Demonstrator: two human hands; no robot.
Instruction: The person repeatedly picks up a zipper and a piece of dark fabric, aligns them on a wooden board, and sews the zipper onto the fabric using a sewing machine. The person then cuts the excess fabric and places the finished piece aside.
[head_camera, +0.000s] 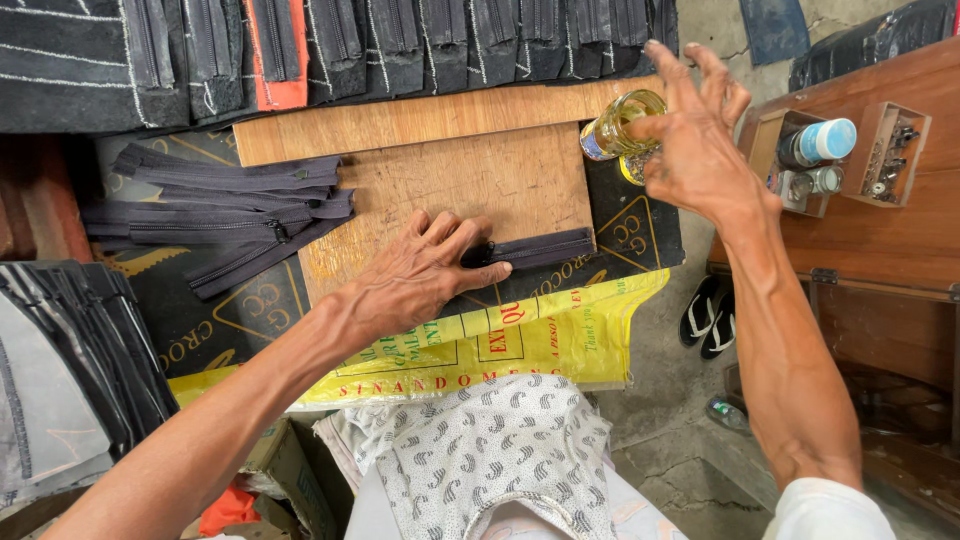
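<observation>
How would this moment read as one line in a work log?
left hand: pressing dark zipper flat on wooden board | right hand: fingers spread at small glass bottle | spare zippers: piled left

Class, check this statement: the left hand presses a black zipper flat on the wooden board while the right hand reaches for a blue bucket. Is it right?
Not quite. The head view shows the right hand reaching for a small glass bottle of yellowish liquid, not a bucket. The left hand does press the black zipper on the wooden board.

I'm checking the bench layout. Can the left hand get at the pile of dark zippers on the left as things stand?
Probably yes. The left hand presses a dark zipper flat on the wooden board, and the zipper pile lies just beside the board with nothing between them.
</observation>
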